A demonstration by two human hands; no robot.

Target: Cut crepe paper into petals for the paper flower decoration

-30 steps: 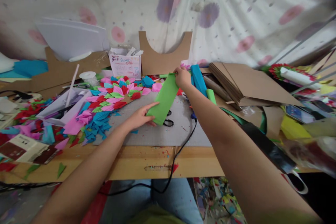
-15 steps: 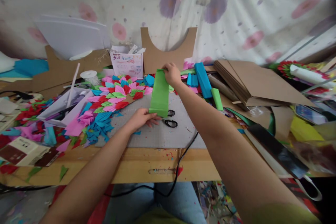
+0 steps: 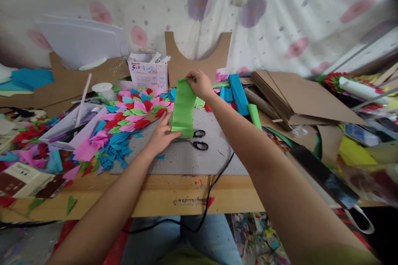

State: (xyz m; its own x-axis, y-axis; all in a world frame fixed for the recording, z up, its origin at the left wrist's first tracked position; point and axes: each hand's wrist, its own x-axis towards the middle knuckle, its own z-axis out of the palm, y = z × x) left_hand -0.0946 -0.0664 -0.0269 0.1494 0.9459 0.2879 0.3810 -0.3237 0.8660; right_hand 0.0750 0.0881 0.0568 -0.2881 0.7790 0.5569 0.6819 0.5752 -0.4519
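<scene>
A strip of green crepe paper [image 3: 183, 109] stands tilted over the grey board, its lower edge folded. At its upper right corner my right hand [image 3: 200, 85] pinches it, fingers closed. My left hand [image 3: 161, 134] holds the lower left edge, thumb along the bottom and fingers up the side; some fingertips are hidden. Black-handled scissors [image 3: 200, 145] lie on the board just right of the paper's lower end, their blades partly hidden behind it and the left hand.
Left of the board lie colourful paper petals [image 3: 137, 112], blue paper pieces [image 3: 116, 149] and a white tray [image 3: 71, 134]. Blue rolls [image 3: 239, 95], a green roll [image 3: 255, 116] and stacked cardboard [image 3: 298, 95] lie right. A black cable [image 3: 209, 203] crosses the table's front edge.
The green paper has shifted slightly left and looks more opened out. My left hand has moved left and up, its fingers now along the paper's side. My right hand keeps its pinch.
</scene>
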